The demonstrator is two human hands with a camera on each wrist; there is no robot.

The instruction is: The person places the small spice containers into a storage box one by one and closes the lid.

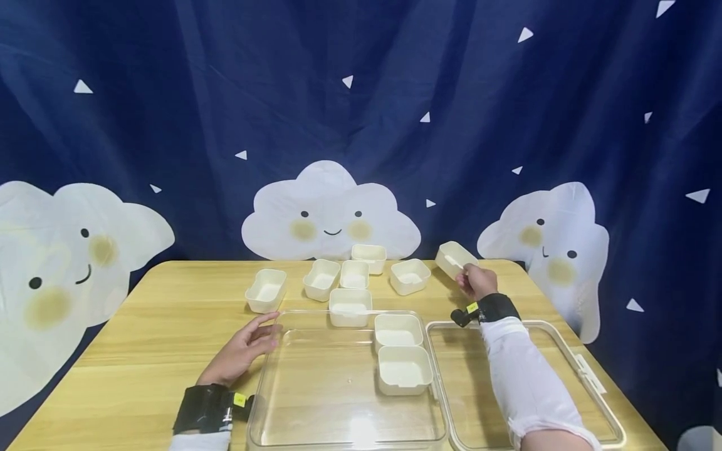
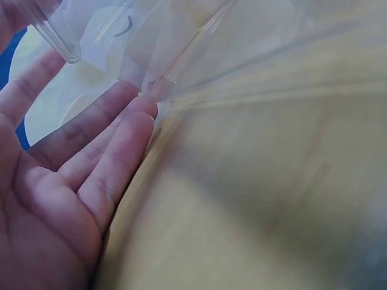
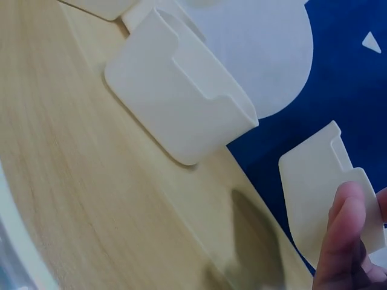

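My right hand (image 1: 478, 282) pinches a small cream bin (image 1: 454, 258) by one wall, tilted and lifted above the far right of the table; the right wrist view shows thumb and finger on that bin (image 3: 317, 187). With fairly straight fingers my left hand (image 1: 241, 352) touches the far left corner of a large clear plastic box (image 1: 316, 382); its fingertips meet the clear wall in the left wrist view. Inside the box, along its right side, stand two cream bins, the nearer bin (image 1: 405, 371) and the farther bin (image 1: 398, 331).
Several more cream bins stand behind the box, among them a left bin (image 1: 267, 291), a middle bin (image 1: 351, 307) and a right bin (image 1: 410, 277). A clear lid with a pale rim (image 1: 564, 341) lies right of the box, under my right forearm. A blue curtain (image 1: 361, 125) hangs behind the table.
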